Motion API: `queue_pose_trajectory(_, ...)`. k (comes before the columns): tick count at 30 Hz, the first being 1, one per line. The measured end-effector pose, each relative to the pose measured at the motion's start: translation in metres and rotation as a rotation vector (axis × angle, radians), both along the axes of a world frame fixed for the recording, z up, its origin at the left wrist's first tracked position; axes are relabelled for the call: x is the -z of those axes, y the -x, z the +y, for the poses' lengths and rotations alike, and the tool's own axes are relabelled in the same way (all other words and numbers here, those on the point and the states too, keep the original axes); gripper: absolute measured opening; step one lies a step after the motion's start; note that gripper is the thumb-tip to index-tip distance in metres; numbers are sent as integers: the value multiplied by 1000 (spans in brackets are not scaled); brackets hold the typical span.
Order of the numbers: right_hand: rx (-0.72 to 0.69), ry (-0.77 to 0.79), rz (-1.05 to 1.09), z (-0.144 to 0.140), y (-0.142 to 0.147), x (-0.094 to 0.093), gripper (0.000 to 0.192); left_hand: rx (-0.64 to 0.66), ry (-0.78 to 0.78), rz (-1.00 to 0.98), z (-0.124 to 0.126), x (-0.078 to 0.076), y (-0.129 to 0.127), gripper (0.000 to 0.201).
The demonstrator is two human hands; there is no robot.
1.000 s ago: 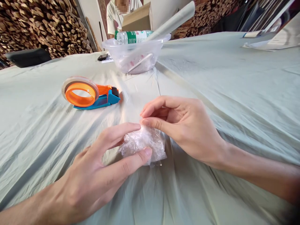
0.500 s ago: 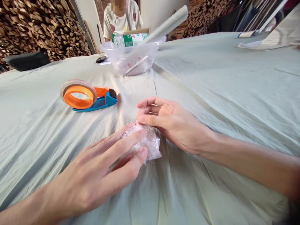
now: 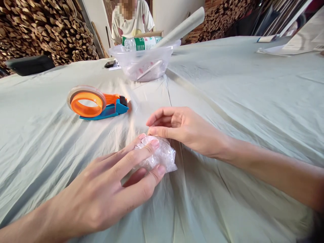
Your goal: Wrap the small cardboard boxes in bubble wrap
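Pinching a bubble-wrap bundle (image 3: 162, 155) between left hand (image 3: 106, 192) and right hand (image 3: 184, 130)

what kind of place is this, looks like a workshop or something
Likely a packing workshop or storeroom: stacked wood lines the back wall, and a cloth-covered table holds a tape dispenser and a bubble-wrap bundle.

Your hands flank the bundle (image 3: 159, 156) on the cloth (image 3: 240, 91); tape dispenser (image 3: 95, 103) behind-left, bowl (image 3: 144, 62) farther behind.

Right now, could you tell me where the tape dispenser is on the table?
The tape dispenser lies on the cloth-covered table, left of centre in the head view, beyond the left hand and nearer than the clear plastic bowl.
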State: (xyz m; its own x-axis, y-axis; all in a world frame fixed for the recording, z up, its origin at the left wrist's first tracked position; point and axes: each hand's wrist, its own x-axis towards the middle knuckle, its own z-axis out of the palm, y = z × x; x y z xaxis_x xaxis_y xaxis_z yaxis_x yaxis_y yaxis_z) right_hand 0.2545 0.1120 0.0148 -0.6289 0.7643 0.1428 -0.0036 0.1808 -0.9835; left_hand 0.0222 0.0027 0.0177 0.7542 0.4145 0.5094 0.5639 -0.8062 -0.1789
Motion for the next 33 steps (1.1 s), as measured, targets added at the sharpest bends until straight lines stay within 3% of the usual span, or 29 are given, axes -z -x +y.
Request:
queue_pose_trajectory(4,33,-394,-41,-8,-1,-2,2,4,-32,35,-1,0,2,32)
queue_pose_trajectory(7,40,-720,-125,-13,-4,0,14,16,-4,43,-1,5,5,30)
queue_pose_trajectory(10,5,-877,-200,-11,-9,3,23,12,21,53,-2,7,6,30)
queue_pose_trajectory(12,-35,-868,-228,-8,-12,4,28,2,7,63,-2,7,6,28)
queue_pose_trajectory(16,-94,-631,-184,-6,-15,2,40,-12,59,45,-3,7,5,25)
queue_pose_trajectory(19,-110,-537,-175,-9,-17,1,46,-40,103,-25,-3,7,5,14)
queue_pose_trajectory(23,-113,-547,-170,-12,-19,2,40,-62,31,-62,-2,4,9,4)
queue_pose_trajectory(26,-98,-548,-155,-14,-19,4,35,-81,-37,-19,0,-1,13,9)
queue_pose_trajectory(29,-91,-536,-122,-15,-19,5,30,-109,-52,-31,3,-5,16,9)
queue_pose_trajectory(33,-116,-522,-155,-13,-20,9,26,-53,-6,-16,5,-4,16,9)
